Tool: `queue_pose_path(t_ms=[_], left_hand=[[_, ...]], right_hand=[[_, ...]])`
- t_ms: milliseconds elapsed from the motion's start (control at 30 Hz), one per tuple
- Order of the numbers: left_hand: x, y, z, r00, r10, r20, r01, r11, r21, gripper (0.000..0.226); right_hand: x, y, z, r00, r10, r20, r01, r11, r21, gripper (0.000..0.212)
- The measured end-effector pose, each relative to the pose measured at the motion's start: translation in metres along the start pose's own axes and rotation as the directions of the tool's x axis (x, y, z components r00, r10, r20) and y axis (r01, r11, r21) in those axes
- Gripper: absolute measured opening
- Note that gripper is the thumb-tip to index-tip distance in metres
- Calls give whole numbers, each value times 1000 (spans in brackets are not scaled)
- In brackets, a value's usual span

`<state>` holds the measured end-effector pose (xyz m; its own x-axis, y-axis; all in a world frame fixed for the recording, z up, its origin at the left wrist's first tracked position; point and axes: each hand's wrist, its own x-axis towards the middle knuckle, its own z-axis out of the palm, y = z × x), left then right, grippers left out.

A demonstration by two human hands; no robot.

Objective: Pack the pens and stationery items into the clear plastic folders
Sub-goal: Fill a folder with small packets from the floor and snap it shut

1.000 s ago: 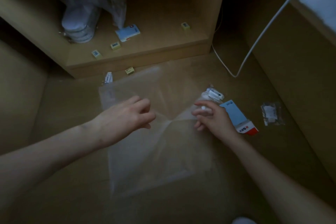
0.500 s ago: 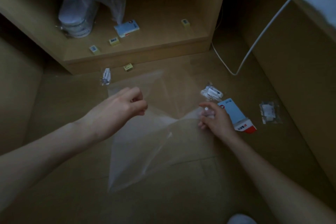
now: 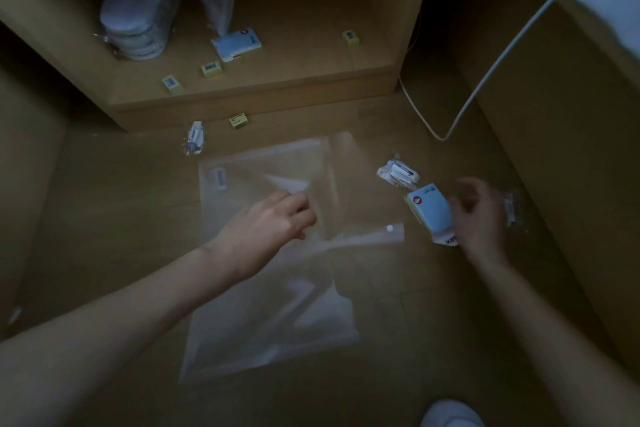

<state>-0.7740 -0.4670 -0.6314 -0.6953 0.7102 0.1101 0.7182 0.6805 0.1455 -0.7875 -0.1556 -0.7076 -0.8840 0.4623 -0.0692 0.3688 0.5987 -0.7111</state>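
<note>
Dim light, head view, wooden floor (image 3: 104, 218) in front of an open low shelf (image 3: 277, 87).

Far left on the shelf: a stack of white round items in a plastic bag (image 3: 138, 24); no legible print. Next, small yellow packets (image 3: 172, 84) with barcode-like labels, text too small to read, and a blue-white card pack (image 3: 236, 44) with a red round logo; its lettering is unreadable.

On the floor just below the shelf edge: a small wrapped item (image 3: 194, 141) and another yellow packet (image 3: 239, 121).

Centre: clear plastic folder (image 3: 270, 315) lies flat on the floor, flap opened upward, white snap button (image 3: 390, 228) at the right edge of the flap. A small sticker (image 3: 219, 178) sits near its upper left corner, print unreadable.

Left hand (image 3: 266, 225) rests on the folder's flap area, grip curled, fingers apparently pinching the plastic sheet; contact is blurred.

Right of the folder: a wrapped bundle of white items (image 3: 398, 173) with a red-blue label, not legible. Just beside it, a blue-white pack (image 3: 431, 213) with a red round logo and red lettering on its lower white end, unreadable.

Right hand (image 3: 476, 215), motion-blurred, touches the pack's right side; whether the grip has closed on it cannot be told. A small clear sachet (image 3: 510, 208) lies just right of that hand. A white cable (image 3: 485, 80) runs across the floor at upper right.
</note>
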Motion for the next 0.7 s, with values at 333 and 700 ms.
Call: queue_pose_path(t_ms=[333,700], left_hand=[[-2,-7,11,998,63,2,-63,992,109,27],[10,-4,14,993,111,-26,-107,986,129,29]], right_hand=[[17,41,-11,975,98,-201,-142,965,-221,46],[18,34,-11,976,94,-195,-131,974,-187,37]])
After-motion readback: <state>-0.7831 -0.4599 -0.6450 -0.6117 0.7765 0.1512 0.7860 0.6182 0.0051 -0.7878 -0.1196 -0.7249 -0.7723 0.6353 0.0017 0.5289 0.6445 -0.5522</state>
